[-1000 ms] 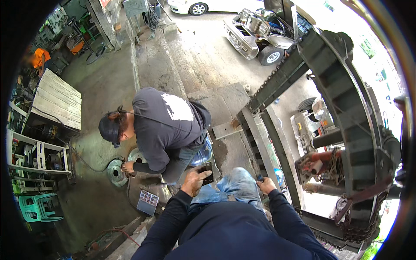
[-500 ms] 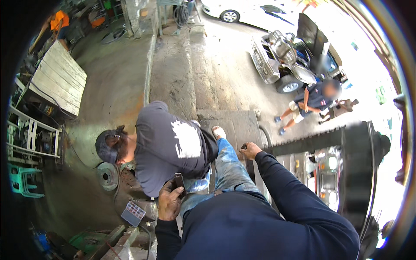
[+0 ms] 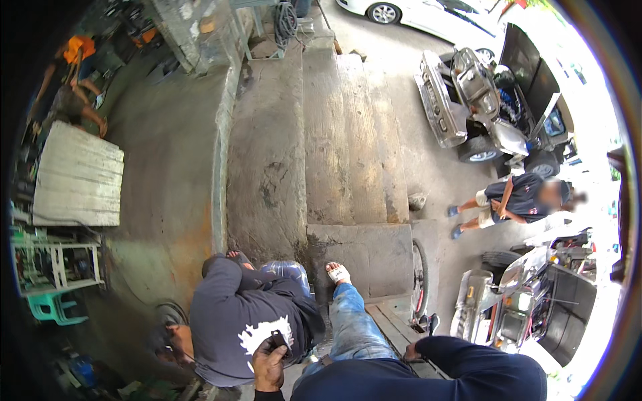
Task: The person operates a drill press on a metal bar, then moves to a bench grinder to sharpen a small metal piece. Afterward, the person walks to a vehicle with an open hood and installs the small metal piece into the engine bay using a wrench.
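My left hand (image 3: pixel 269 366) is closed round a small dark oblong thing (image 3: pixel 277 339), held upright beside the crouching person's back. Its kind is too small to make out. My right hand (image 3: pixel 410 351) shows only in part below the dark sleeve, beside some wooden planks (image 3: pixel 391 323); its fingers are mostly hidden. Just left of my legs a person in a dark shirt (image 3: pixel 227 337) with a white print crouches, bent toward the left. Near that person's head a round metal disc (image 3: pixel 172 313) is partly covered.
A concrete ledge (image 3: pixel 267 167) runs ahead along the floor. At left stand a whitish plank panel (image 3: pixel 79 174) and a green plastic stool (image 3: pixel 55 307). Someone in an orange shirt (image 3: pixel 79 50) is behind. At right stand a person (image 3: pixel 525 198), opened-up vehicles (image 3: pixel 461 100) and a white car (image 3: pixel 428 19).
My view has tilted up and ahead, so things sit lower in it. The right hand has slipped largely behind its sleeve. The left still grips the dark thing. The crouching person is bent lower.
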Tool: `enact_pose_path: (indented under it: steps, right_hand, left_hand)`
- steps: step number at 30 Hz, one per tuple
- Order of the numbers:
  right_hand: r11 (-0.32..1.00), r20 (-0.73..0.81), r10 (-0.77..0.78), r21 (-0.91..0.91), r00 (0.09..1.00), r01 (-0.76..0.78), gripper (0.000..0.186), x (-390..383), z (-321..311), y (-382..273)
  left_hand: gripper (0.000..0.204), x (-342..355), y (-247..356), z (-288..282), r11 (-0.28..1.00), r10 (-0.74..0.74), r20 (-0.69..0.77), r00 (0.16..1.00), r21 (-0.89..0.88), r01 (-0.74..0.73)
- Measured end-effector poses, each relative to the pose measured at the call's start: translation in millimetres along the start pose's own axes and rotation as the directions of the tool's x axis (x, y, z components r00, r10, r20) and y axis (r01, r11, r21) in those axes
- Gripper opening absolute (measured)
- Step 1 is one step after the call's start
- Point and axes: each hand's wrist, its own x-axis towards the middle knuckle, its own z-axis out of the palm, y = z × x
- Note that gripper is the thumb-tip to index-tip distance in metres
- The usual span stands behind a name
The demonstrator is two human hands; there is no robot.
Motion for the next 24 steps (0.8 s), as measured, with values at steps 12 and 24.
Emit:
enact_pose_path:
  steps: [12,24]
  right_hand:
    - [0.972,-0.119,0.099,0.223,0.988,-0.07,0.051,-29.8,-10.2,-22.5]
    - [0.81,-0.268,0.347,0.568,0.899,-0.143,0.047,-89.2,-77.3,2.0]
  left_hand:
    - [0.025,112.4,93.9,146.2,0.943,0.037,0.167,0.985,0.32,-0.09]
    - [0.025,170.6,111.9,141.9,0.98,0.083,0.197,0.977,0.163,-0.116]
